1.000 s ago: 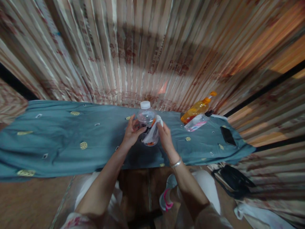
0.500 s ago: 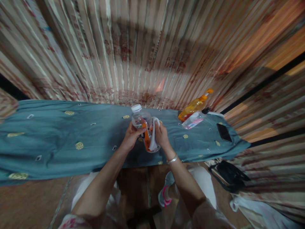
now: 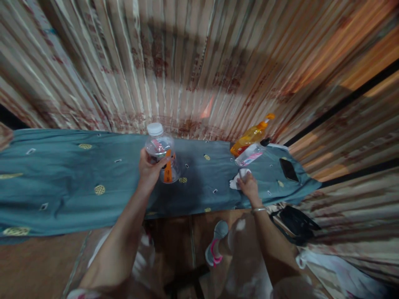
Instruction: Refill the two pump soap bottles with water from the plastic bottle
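My left hand [image 3: 150, 168] is wrapped round a clear plastic bottle [image 3: 174, 167] with a white cap and an orange label. The bottle leans slightly, cap toward the back left; whether its base touches the cloth I cannot tell. Farther right, my right hand [image 3: 248, 185] grips a crumpled white cloth [image 3: 244, 172] at the tabletop. Just behind that hand lies a clear bottle with a pink-marked label [image 3: 250, 155] and a dark top. Beside it is a yellow-orange pump bottle [image 3: 248, 139].
A teal cloth with pineapple prints [image 3: 121, 178] covers the narrow table. Toward its right end lies a black phone [image 3: 288, 170]. Pleated curtains [image 3: 181, 62] hang behind the table and at the right. A dark bag [image 3: 296, 224] sits low at the right.
My hands have parted. The left has carried the capped bottle leftward; the right has taken the white cloth off the bottle and moved right, down to the table near the other bottles.
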### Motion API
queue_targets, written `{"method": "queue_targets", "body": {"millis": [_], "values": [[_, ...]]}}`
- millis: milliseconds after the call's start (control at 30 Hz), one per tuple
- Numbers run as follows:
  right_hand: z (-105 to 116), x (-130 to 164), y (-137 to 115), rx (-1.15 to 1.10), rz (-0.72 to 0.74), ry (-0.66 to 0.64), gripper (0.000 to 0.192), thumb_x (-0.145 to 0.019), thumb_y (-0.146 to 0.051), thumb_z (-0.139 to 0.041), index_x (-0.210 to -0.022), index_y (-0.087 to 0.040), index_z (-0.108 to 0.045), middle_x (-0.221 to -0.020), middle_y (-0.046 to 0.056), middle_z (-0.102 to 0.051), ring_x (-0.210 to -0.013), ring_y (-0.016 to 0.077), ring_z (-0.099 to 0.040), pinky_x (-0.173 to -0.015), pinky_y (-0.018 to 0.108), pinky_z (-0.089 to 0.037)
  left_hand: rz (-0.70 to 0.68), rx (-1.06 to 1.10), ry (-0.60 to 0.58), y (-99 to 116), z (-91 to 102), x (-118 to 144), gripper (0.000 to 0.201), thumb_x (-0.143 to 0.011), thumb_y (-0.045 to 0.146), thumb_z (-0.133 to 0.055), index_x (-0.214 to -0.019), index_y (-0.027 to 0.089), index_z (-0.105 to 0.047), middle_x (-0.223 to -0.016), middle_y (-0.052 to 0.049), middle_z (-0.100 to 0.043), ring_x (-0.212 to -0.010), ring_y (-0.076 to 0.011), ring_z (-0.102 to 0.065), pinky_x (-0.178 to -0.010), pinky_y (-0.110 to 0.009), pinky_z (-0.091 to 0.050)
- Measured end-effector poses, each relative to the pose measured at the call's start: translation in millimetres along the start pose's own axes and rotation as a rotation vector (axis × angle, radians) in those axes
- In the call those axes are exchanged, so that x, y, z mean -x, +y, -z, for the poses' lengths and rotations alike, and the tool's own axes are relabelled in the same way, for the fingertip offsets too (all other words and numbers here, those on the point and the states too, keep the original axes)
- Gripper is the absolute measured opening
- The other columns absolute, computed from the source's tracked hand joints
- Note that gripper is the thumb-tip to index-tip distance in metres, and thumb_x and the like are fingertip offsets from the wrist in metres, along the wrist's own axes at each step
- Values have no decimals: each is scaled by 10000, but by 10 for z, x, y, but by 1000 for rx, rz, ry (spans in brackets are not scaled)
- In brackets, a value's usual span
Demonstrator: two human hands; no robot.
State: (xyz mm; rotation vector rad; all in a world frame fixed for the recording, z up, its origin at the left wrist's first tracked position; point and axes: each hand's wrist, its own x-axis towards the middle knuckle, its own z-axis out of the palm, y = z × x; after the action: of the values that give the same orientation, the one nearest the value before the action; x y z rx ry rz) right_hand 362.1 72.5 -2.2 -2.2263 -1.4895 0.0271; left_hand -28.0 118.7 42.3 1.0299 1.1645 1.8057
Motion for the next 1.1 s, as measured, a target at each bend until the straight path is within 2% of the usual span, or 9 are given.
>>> {"method": "queue_targets", "body": {"millis": [200, 333, 433, 500, 600, 667, 833, 933, 1100], "values": [[-529, -48, -770, 18, 146, -109, 545, -815, -88, -455, -1342, 17, -544, -1129, 282, -676, -1069, 325, -646, -1003, 480, -445, -32, -78, 2, -56, 35, -30, 595, -563, 304, -901, -1063, 226, -588, -1082, -48, -709, -1004, -226, -685, -832, -320, -564], [-801, 150, -1504, -72, 422, -225, 560, -816, -58, -478, -1369, -84, -562, -1194, 195, -701, -1124, 273, -650, -1035, 424, -484, -36, -75, -5, -73, 54, -39, 565, -597, 317, -896, -1071, 257, -595, -1112, -50, -709, -1026, -237, -689, -833, -343, -580], [-856, 511, -1770, -146, 676, -325, 595, -809, -65, -550, -1388, -199, -576, -1215, 119, -709, -1165, 254, -631, -1049, 395, -503, -42, -85, 13, -63, 89, -50, 557, -608, 314, -886, -1076, 263, -590, -1123, -43, -705, -1032, -232, -691, -823, -335, -581], [-798, 705, -1712, -161, 781, -378, 607, -808, -48, -534, -1386, -225, -582, -1233, 104, -698, -1118, 235, -642, -1035, 388, -512, -60, -90, 24, -49, 109, -49, 560, -613, 309, -880, -1087, 266, -586, -1134, -40, -702, -1042, -231, -689, -828, -337, -580], [-594, 731, -1335, -106, 753, -409, 596, -821, -64, -520, -1393, -223, -573, -1294, 91, -678, -1134, 204, -635, -1025, 352, -510, -84, -116, 28, -30, 125, -27, 587, -608, 309, -883, -1110, 255, -584, -1130, -49, -700, -1032, -231, -692, -831, -339, -577], [-413, 570, -996, 24, 548, -360, 550, -821, -74, -554, -1337, -254, -614, -1296, 64, -689, -1174, 181, -624, -1033, 298, -487, -86, -144, 27, -29, 132, -3, 625, -597, 314, -889, -1136, 243, -580, -1134, -54, -700, -1016, -226, -696, -822, -329, -576], [-49, -4, -376, 169, 174, -188, 434, -865, -44, -452, -1257, -48, -638, -1104, 255, -706, -1055, 295, -673, -948, 414, -498, -106, -208, 6, -67, 156, 40, 736, -591, 316, -903, -1230, 223, -550, -1182, -68, -692, -1028, -223, -694, -840, -327, -578], [-95, -221, -423, 177, 71, -131, 436, -867, -32, -414, -1252, -5, -617, -1049, 282, -697, -1028, 319, -678, -928, 451, -495, -127, -222, -8, -87, 149, 51, 743, -589, 323, -906, -1237, 218, -559, -1198, -71, -689, -1075, -231, -685, -905, -351, -569], [-572, -187, -1153, 28, 179, -165, 473, -843, -20, -458, -1295, -20, -597, -1116, 279, -689, -1117, 318, -657, -1030, 475, -462, -120, -221, -36, -61, 97, 68, 717, -599, 306, -904, -1229, 237, -569, -1229, -66, -685, -1122, -229, -674, -970, -361, -551]]}}
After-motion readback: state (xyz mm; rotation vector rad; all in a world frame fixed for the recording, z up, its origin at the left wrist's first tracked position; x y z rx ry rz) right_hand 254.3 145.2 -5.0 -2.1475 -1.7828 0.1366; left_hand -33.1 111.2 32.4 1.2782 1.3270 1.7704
